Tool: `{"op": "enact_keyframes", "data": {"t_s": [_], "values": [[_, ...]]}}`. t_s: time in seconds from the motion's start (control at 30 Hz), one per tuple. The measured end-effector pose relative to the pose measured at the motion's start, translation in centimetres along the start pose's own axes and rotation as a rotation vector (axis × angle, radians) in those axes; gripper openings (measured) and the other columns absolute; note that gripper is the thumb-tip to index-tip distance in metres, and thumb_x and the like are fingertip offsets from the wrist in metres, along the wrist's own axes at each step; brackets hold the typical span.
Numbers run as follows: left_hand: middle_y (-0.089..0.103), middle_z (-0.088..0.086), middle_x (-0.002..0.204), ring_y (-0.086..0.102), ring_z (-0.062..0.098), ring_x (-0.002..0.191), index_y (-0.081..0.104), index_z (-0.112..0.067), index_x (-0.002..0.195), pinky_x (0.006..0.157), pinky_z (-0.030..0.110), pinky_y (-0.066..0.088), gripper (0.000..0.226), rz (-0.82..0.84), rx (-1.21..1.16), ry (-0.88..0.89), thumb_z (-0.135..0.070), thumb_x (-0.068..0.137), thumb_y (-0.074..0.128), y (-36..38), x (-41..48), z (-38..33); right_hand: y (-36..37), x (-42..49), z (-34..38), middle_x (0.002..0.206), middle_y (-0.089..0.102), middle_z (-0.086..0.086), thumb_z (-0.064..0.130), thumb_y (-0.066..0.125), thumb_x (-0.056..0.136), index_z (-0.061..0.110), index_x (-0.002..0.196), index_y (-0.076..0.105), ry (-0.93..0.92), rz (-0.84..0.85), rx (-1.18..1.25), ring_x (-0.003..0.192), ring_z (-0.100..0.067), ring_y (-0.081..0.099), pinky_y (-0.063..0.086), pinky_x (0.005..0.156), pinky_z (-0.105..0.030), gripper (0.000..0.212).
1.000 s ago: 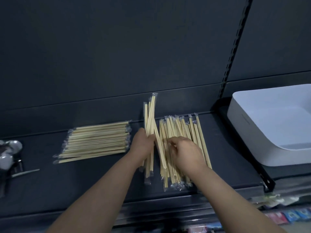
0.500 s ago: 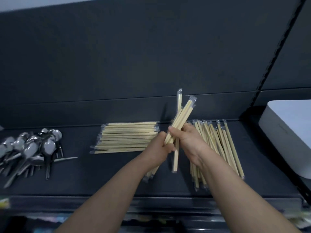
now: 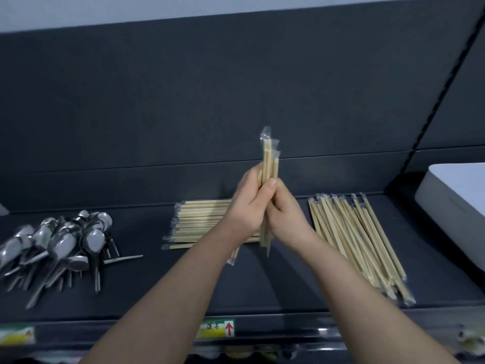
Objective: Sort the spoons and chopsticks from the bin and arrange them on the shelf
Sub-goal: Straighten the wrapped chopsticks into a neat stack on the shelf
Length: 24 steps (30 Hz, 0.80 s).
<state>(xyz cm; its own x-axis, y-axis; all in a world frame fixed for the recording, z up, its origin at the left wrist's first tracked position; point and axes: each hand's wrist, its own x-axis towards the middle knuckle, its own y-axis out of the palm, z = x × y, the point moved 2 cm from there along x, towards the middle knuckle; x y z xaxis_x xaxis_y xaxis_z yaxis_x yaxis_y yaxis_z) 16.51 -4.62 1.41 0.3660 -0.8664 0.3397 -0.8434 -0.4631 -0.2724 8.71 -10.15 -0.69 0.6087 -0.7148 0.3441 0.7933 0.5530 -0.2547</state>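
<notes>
A small bundle of wrapped wooden chopsticks (image 3: 268, 158) stands nearly upright above the dark shelf (image 3: 147, 290), gripped by both hands together. My left hand (image 3: 245, 206) holds it from the left and my right hand (image 3: 284, 214) from the right, fingers touching. Behind the hands a neat stack of chopsticks (image 3: 196, 222) lies sideways on the shelf. A loose pile of chopsticks (image 3: 359, 243) lies lengthwise to the right. Several metal spoons (image 3: 57, 243) are heaped at the left.
The white bin (image 3: 456, 206) sits at the right end of the shelf. A dark back panel (image 3: 210, 101) rises behind. The shelf's front edge carries a price label (image 3: 216, 328) with a red arrow.
The bundle was lifted off the shelf and turned from slanted to nearly upright, both hands closing together on it. The view shifted left, bringing the spoons in and the bin toward the edge.
</notes>
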Motion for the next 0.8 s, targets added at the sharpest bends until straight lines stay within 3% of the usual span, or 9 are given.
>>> {"op": "enact_keyframes", "data": {"t_s": [0.1,0.2,0.33,0.37,0.47,0.6,0.7,0.8], "values": [[0.058,-0.003,0.108,0.053,0.012,0.108,0.054,-0.023,0.115,0.101,0.034,0.043,0.026,0.017,0.100,0.055,-0.030,0.094,0.040,-0.5,0.0,0.4,0.4,-0.5,0.0,0.117,0.059,0.002,0.012,0.042,0.100,0.016,0.124,0.047,0.032,0.101,-0.043,0.108,-0.007,0.056,0.044,0.091,-0.020,0.025],[0.061,-0.011,0.113,0.055,-0.003,0.105,0.057,-0.017,0.110,0.094,0.020,0.042,0.026,0.009,-0.007,0.042,-0.030,0.093,0.041,-0.7,-0.4,0.3,1.2,-1.1,-0.5,0.129,0.055,0.002,0.009,0.046,0.096,0.028,0.134,0.037,0.113,0.251,0.069,0.122,-0.008,0.050,0.043,0.102,-0.029,0.044],[0.064,-0.013,0.119,0.059,0.023,0.097,0.059,-0.028,0.105,0.097,0.050,0.047,0.023,-0.048,-0.133,-0.031,-0.037,0.095,0.041,-1.4,-0.4,-0.3,2.0,-1.6,-1.4,0.123,0.053,-0.001,0.011,0.058,0.092,0.029,0.121,0.037,0.208,0.297,0.109,0.118,-0.011,0.051,0.044,0.103,-0.039,0.039],[0.066,-0.011,0.116,0.060,0.027,0.100,0.061,-0.025,0.105,0.099,0.051,0.046,0.025,-0.064,-0.150,-0.046,-0.038,0.095,0.041,-1.6,-0.3,-0.5,2.1,-1.6,-1.6,0.121,0.055,0.000,0.012,0.059,0.093,0.027,0.120,0.039,0.208,0.271,0.080,0.116,-0.011,0.052,0.044,0.103,-0.039,0.037],[0.069,0.002,0.106,0.062,0.016,0.108,0.057,-0.012,0.105,0.102,0.036,0.045,0.021,-0.057,-0.187,-0.036,-0.026,0.102,0.042,-1.9,-0.1,-1.3,2.5,-1.4,-1.6,0.122,0.059,0.004,0.011,0.056,0.094,0.030,0.122,0.043,0.175,0.217,0.052,0.117,-0.008,0.052,0.042,0.102,-0.030,0.036],[0.065,0.006,0.096,0.064,0.010,0.091,0.052,-0.008,0.113,0.089,0.023,0.051,0.016,-0.001,-0.222,-0.063,-0.014,0.098,0.053,-2.0,-0.1,-1.3,2.6,-1.6,-1.8,0.120,0.060,0.003,0.011,0.055,0.095,0.031,0.118,0.044,0.169,0.204,0.039,0.113,-0.007,0.054,0.043,0.097,-0.023,0.033],[0.060,0.000,0.090,0.059,0.006,0.082,0.054,-0.012,0.112,0.078,0.016,0.050,0.022,0.015,-0.170,-0.130,-0.012,0.092,0.063,-2.0,-0.6,0.2,2.8,-2.9,-3.6,0.118,0.061,0.004,0.012,0.060,0.092,0.032,0.120,0.045,0.271,0.218,-0.008,0.111,-0.010,0.057,0.046,0.099,-0.032,0.037],[0.060,0.004,0.088,0.059,0.004,0.079,0.055,-0.003,0.110,0.074,0.012,0.049,0.020,0.020,-0.128,-0.153,-0.008,0.092,0.062,-1.9,-1.3,1.2,3.2,-3.9,-4.9,0.116,0.062,0.001,0.011,0.059,0.093,0.027,0.120,0.047,0.368,0.224,-0.019,0.109,-0.013,0.058,0.046,0.100,-0.036,0.033]]}}
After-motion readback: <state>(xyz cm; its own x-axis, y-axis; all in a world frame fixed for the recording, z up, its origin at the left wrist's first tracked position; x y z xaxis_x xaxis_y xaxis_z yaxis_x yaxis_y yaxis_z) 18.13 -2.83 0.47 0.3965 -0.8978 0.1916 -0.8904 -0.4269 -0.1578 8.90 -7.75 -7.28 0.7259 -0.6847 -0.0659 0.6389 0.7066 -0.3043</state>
